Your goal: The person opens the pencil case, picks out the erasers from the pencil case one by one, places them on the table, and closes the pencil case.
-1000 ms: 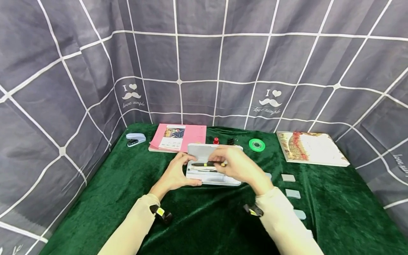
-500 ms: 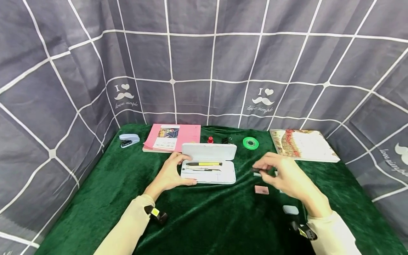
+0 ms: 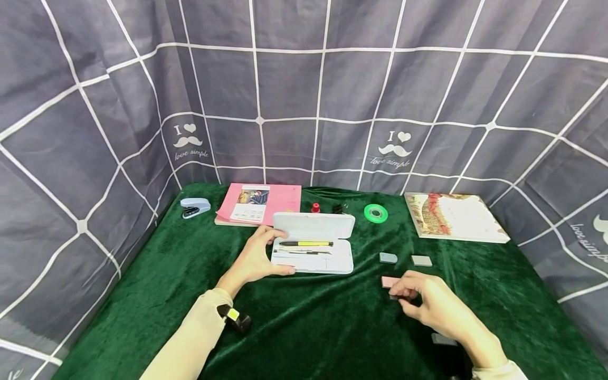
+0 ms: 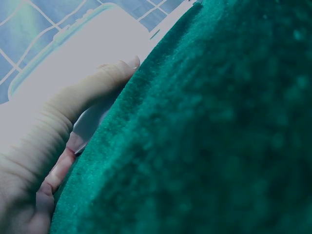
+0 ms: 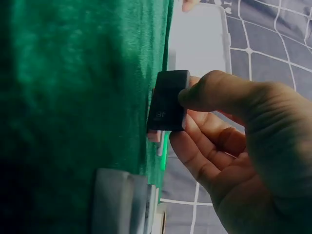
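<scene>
A white pencil case [image 3: 339, 258] lies with its lid raised. Inside are a yellow-and-black pen [image 3: 309, 243] and thinner slim items below it. My left hand [image 3: 256, 258] grips the case's left end, thumb along the front edge and fingers at the back. In the left wrist view, that thumb [image 4: 105, 80] presses against the white case. My right hand [image 3: 434, 303] pinches a small black eraser [image 5: 168, 100] marked 4B between thumb and fingers, just above the cloth. Right behind it lies a pink eraser [image 3: 388, 282], partly hidden by the fingers.
A blue-grey block [image 3: 388, 258], a pale block [image 3: 421, 260] and a grey block [image 3: 444, 339] lie around the right hand. Farther back are a stapler [image 3: 195, 207], a pink notebook [image 3: 285, 198], a red-capped item [image 3: 315, 208], green tape [image 3: 376, 213] and a patterned book [image 3: 461, 219].
My right hand has left the pencil case, swung right, then come down toward the front beside the pink eraser, with the black eraser in its fingers. My left hand stays on the case.
</scene>
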`<state>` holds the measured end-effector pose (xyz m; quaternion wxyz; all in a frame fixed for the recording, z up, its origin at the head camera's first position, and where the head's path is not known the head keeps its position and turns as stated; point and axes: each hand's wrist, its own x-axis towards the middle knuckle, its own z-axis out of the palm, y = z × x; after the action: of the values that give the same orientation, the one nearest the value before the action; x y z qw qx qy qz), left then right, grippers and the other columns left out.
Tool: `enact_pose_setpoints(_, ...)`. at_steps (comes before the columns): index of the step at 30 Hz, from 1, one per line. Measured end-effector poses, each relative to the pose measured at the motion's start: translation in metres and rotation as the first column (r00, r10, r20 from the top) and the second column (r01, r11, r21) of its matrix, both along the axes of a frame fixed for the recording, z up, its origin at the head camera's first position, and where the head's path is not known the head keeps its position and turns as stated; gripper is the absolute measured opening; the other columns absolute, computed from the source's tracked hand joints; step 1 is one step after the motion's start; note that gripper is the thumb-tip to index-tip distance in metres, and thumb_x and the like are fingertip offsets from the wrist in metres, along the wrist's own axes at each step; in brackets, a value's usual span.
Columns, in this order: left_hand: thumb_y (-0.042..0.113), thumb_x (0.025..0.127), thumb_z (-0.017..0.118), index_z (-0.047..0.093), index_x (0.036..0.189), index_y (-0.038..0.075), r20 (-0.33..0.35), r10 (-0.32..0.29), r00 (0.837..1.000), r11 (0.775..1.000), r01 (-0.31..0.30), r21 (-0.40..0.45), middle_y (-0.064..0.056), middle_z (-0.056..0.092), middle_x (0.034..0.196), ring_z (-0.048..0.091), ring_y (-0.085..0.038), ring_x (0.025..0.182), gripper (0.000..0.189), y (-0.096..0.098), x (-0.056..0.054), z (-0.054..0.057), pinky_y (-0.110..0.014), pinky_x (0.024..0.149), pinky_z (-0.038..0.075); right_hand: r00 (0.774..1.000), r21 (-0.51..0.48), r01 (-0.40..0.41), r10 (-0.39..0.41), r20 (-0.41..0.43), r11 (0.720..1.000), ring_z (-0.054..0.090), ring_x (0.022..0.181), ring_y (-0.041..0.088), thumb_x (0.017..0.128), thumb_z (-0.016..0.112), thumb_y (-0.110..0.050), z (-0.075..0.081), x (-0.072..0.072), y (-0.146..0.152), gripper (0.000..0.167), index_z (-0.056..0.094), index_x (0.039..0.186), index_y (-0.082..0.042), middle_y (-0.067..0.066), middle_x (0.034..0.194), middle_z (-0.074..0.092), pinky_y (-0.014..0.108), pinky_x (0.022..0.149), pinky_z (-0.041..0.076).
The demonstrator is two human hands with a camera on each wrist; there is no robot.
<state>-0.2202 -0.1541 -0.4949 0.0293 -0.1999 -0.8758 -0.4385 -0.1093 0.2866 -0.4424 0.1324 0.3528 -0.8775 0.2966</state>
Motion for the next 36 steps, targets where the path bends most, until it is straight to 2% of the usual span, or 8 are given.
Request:
enact_pose_setpoints(8, 0.041, 0.064, 0.112, 0.073, 0.138, 0.021, 0.008, 0.004, 1.0, 1.0, -0.004, -0.002, -0.002, 0.057, 0.138, 0.057, -0.028, 0.124, 0.086, 0.001, -0.001, 0.0, -0.053, 0.111, 0.049, 0.994, 0.029, -0.073, 0.071, 0.08, 0.997, 0.061, 0.078, -0.001, 0.07, 0.09, 0.015, -0.003, 0.004, 0.003, 0.05, 0.079, 0.096, -0.026, -0.014, 0.091, 0.066, 0.019, 0.069, 0.051)
enact_pose_setpoints(12, 0.042, 0.064, 0.111, 0.072, 0.138, 0.022, 0.006, 0.003, 1.0, 1.0, -0.003, -0.004, -0.001, 0.057, 0.138, 0.057, -0.027, 0.125, 0.086, 0.001, -0.001, 0.0, -0.053, 0.111, 0.05, 0.991, 0.049, -0.091, 0.086, 0.107, 0.995, 0.06, 0.08, -0.006, 0.076, 0.091, 0.011, 0.003, 0.002, 0.002, 0.042, 0.081, 0.096, -0.024, -0.015, 0.092, 0.066, 0.021, 0.068, 0.053)
enact_pose_setpoints(16, 0.042, 0.064, 0.112, 0.073, 0.138, 0.022, 0.004, 0.004, 1.0, 1.0, -0.004, -0.004, 0.0, 0.057, 0.137, 0.057, -0.027, 0.124, 0.086, 0.0, -0.002, 0.0, -0.053, 0.11, 0.049, 0.993, 0.033, -0.057, 0.054, 0.106, 0.998, 0.062, 0.081, -0.006, 0.081, 0.092, 0.007, 0.014, -0.006, -0.01, 0.036, 0.081, 0.1, -0.022, -0.015, 0.092, 0.07, 0.025, 0.07, 0.056)
enact_pose_setpoints(20, 0.042, 0.064, 0.112, 0.073, 0.138, 0.022, 0.004, 0.004, 1.0, 1.0, -0.004, 0.002, 0.0, 0.057, 0.137, 0.057, -0.028, 0.123, 0.086, 0.0, -0.002, 0.0, -0.053, 0.11, 0.049, 0.993, -0.01, -0.018, 0.019, 0.12, 1.0, 0.07, 0.086, 0.003, 0.086, 0.091, 0.005, 0.027, -0.022, -0.031, 0.036, 0.08, 0.11, -0.02, -0.011, 0.1, 0.076, 0.03, 0.075, 0.061)
enact_pose_setpoints(24, 0.042, 0.064, 0.112, 0.073, 0.138, 0.021, -0.002, -0.005, 1.0, 1.0, 0.006, 0.008, -0.001, 0.057, 0.137, 0.057, -0.028, 0.123, 0.086, -0.001, -0.002, 0.0, -0.054, 0.11, 0.049, 0.992, -0.043, -0.022, 0.027, 0.121, 0.999, 0.078, 0.092, 0.018, 0.09, 0.089, 0.004, 0.034, -0.044, -0.057, 0.036, 0.08, 0.119, -0.015, -0.004, 0.11, 0.08, 0.036, 0.082, 0.065)
enact_pose_setpoints(27, 0.042, 0.064, 0.111, 0.073, 0.138, 0.021, -0.004, -0.012, 1.0, 1.0, 0.012, 0.006, -0.001, 0.057, 0.137, 0.057, -0.027, 0.123, 0.086, -0.001, -0.002, -0.001, -0.053, 0.11, 0.049, 0.992, -0.043, -0.027, 0.031, 0.12, 0.999, 0.08, 0.095, 0.021, 0.093, 0.087, 0.001, 0.038, -0.06, -0.081, 0.034, 0.08, 0.124, -0.012, 0.001, 0.114, 0.081, 0.04, 0.086, 0.065)
enact_pose_setpoints(31, 0.044, 0.064, 0.111, 0.073, 0.138, 0.021, -0.008, -0.013, 1.0, 1.0, 0.013, -0.006, -0.001, 0.057, 0.136, 0.057, -0.026, 0.122, 0.086, -0.001, -0.002, -0.001, -0.052, 0.109, 0.05, 0.988, -0.044, -0.075, 0.08, 0.13, 0.996, 0.08, 0.097, 0.021, 0.096, 0.085, -0.002, 0.045, -0.077, -0.118, 0.03, 0.081, 0.125, -0.007, 0.005, 0.115, 0.082, 0.043, 0.089, 0.064)
enact_pose_setpoints(36, 0.044, 0.065, 0.111, 0.073, 0.138, 0.022, -0.013, -0.017, 1.0, 1.0, 0.017, -0.015, 0.0, 0.058, 0.135, 0.057, -0.026, 0.122, 0.085, -0.001, -0.001, 0.0, -0.051, 0.108, 0.051, 0.97, -0.03, -0.169, 0.172, 0.173, 0.985, 0.078, 0.1, 0.022, 0.097, 0.084, -0.002, 0.047, -0.095, -0.163, 0.027, 0.081, 0.125, -0.003, 0.008, 0.117, 0.082, 0.04, 0.092, 0.064)
